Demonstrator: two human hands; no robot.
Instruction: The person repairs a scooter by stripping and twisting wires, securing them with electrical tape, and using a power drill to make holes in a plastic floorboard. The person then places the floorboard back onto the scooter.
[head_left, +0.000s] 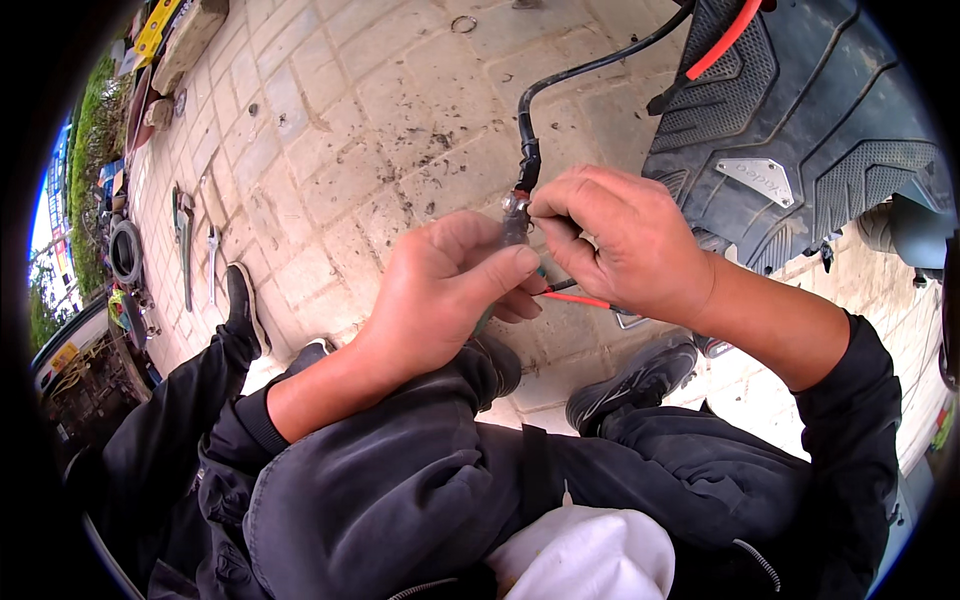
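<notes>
A paved ground (330,140) of pale square stone blocks, speckled with dark grit, fills the upper left of the view, with a strip of green plants along its far left edge. At the upper right edge stands a scooter footboard (800,130), dark grey with ribbed rubber treads and a small silver plate, and a red cable (725,40) runs across its top. The person squats over the paving in dark grey trousers (400,490) and dark shoes (630,380), both forearms coming up from the lower edge. A black cable (590,70) leaves the footboard, curves down over the stones and ends in a small metal terminal (515,205) between the two hands. The left hand (450,290) is closed around the stretch just below that terminal, thumb laid across the top. The right hand (625,240) is closed too, its fingertips (540,212) pinching right at the terminal, touching the left hand. A thin red wire (578,299) and a short black one stick out under the right palm. Well apart, by the left edge of the paving, lie a long hand tool (183,245), a spanner (212,262) and a small tyre (126,252). A little metal ring (463,23) rests near the top edge
</notes>
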